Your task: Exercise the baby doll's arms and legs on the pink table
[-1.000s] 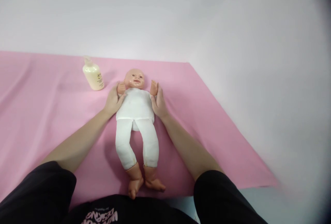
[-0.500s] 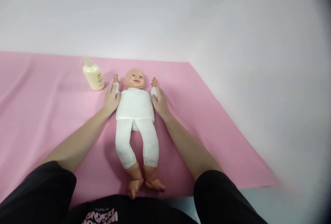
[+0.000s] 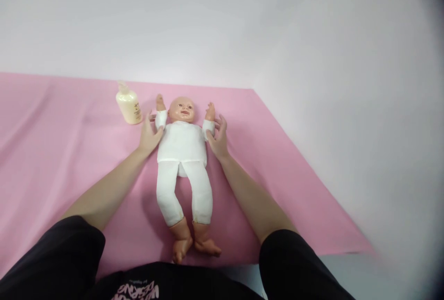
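Observation:
A baby doll (image 3: pixel 182 143) in a white top and trousers lies on its back on the pink sheet, its feet towards me. Both its arms are bent up beside its head. My left hand (image 3: pixel 150 136) is curved around the doll's sleeved arm on the left, with the thumb on the inner side and the fingers spread along the outside. Around the other sleeved arm, my right hand (image 3: pixel 218 138) curls the same way, thumb against the sleeve and fingers partly behind it. Both holds look loose.
A pump bottle of pale yellow lotion (image 3: pixel 129 106) stands to the left of the doll's head, close to my left hand. The pink sheet (image 3: pixel 270 161) covers the table. White walls (image 3: pixel 222 22) rise behind and to the right.
My hands have gone from lying flat along the doll's arms to cupping them with fingers more spread. The doll's arms have shifted and its hands show more.

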